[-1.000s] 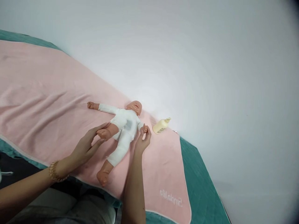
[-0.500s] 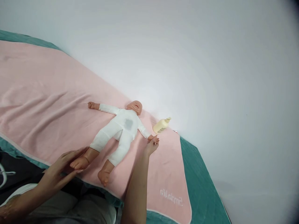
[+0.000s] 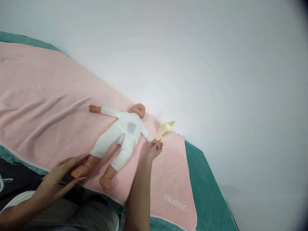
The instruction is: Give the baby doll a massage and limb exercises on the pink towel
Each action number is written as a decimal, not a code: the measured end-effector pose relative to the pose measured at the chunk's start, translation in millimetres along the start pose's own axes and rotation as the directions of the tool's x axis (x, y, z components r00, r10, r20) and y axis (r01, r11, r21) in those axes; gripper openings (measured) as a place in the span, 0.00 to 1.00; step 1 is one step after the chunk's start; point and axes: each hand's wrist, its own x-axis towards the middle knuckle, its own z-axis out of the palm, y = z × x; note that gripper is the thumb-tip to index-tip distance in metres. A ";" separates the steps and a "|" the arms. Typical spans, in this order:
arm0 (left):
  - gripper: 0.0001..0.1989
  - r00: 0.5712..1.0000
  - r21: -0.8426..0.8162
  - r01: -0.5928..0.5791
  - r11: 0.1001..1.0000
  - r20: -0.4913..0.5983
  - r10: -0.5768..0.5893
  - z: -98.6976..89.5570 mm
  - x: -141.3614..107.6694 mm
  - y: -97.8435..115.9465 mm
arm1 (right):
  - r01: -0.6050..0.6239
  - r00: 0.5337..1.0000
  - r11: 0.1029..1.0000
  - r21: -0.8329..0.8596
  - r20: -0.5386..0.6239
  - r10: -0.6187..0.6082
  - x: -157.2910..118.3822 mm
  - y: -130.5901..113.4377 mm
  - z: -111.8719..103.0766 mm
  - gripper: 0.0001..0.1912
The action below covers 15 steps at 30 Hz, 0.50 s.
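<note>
A baby doll [image 3: 131, 127] with a white cloth body lies on its back on a pink blanket [image 3: 168, 170], arms spread and legs towards me. My left hand [image 3: 57, 176] is beside the doll's bare foot at the lower left; its fingers are stretched out along one side and the thumb along the other, cupped loosely around it. With bent fingers, my right hand [image 3: 154, 152] holds the doll's small hand [image 3: 156, 141] near the bottle. The doll's other arm reaches out to the left, untouched. A grey patch marks its chest.
A pale yellow pump bottle [image 3: 165, 129] stands on the blanket by the wall, just beyond my right hand. Green bedding [image 3: 204, 183] shows under the blanket's edges. A white wall [image 3: 192, 64] rises behind. A white cord-like item [image 3: 4, 181] is at the lower left.
The whole view has shifted very slightly, with the doll and bottle a little further left. Both hands keep the same places on the doll.
</note>
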 end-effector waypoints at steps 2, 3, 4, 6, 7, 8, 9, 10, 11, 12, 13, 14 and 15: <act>0.32 1.000 -0.004 0.010 1.000 -0.003 -0.010 -0.4 9.6 3.5 | -0.015 1.000 0.999 0.030 -0.022 0.015 -7.8 -14.7 5.0 0.28; 0.31 1.000 -0.010 0.020 1.000 -0.010 -0.020 0.2 15.5 4.9 | -0.016 1.000 0.999 0.048 -0.021 0.017 -12.7 -22.6 8.1 0.27; 0.30 0.999 -0.021 0.036 0.999 -0.022 -0.037 1.5 21.9 6.0 | -0.002 1.000 0.998 0.067 0.000 0.002 -18.3 -30.3 11.5 0.26; 0.30 0.997 -0.060 0.063 0.996 -0.051 -0.066 5.7 35.8 8.1 | 0.049 0.996 0.993 0.110 0.067 -0.057 -30.2 -42.4 18.4 0.23; 0.31 0.996 -0.087 0.073 0.994 -0.052 -0.077 8.3 43.1 9.4 | 0.084 0.989 0.988 0.132 0.109 -0.099 -36.0 -45.8 21.6 0.22; 0.32 0.995 -0.116 0.078 0.990 -0.044 -0.084 11.0 50.7 11.3 | 0.122 0.978 0.982 0.145 0.153 -0.144 -41.2 -47.1 24.4 0.21; 0.33 0.996 -0.147 0.080 0.986 -0.024 -0.085 13.4 58.5 13.9 | 0.165 0.962 0.976 0.143 0.196 -0.191 -45.4 -46.4 26.8 0.21; 0.35 0.996 -0.172 0.082 0.982 -0.003 -0.084 15.5 66.5 17.3 | 0.214 0.942 0.969 0.124 0.236 -0.238 -48.4 -44.0 28.7 0.21; 0.35 0.996 -0.193 0.088 0.977 0.017 -0.086 17.3 74.6 21.5 | 0.269 0.919 0.959 0.092 0.274 -0.284 -50.3 -40.3 30.2 0.22; 0.36 0.995 -0.207 0.099 0.973 0.031 -0.095 18.9 82.7 26.3 | 0.332 0.888 0.942 0.057 0.319 -0.332 -51.0 -36.0 31.3 0.21; 0.36 0.994 -0.218 0.110 0.970 0.037 -0.105 20.4 90.6 31.5 | 0.399 0.850 0.916 0.028 0.364 -0.382 -50.7 -31.6 32.1 0.20; 0.36 0.992 -0.225 0.122 0.967 0.045 -0.114 22.0 98.3 36.7 | 0.462 0.808 0.887 0.011 0.407 -0.426 -49.8 -27.6 32.6 0.19; 0.36 0.991 -0.231 0.131 0.964 0.051 -0.122 24.0 105.6 41.6 | 0.516 0.767 0.857 0.004 0.442 -0.464 -48.5 -24.3 33.0 0.18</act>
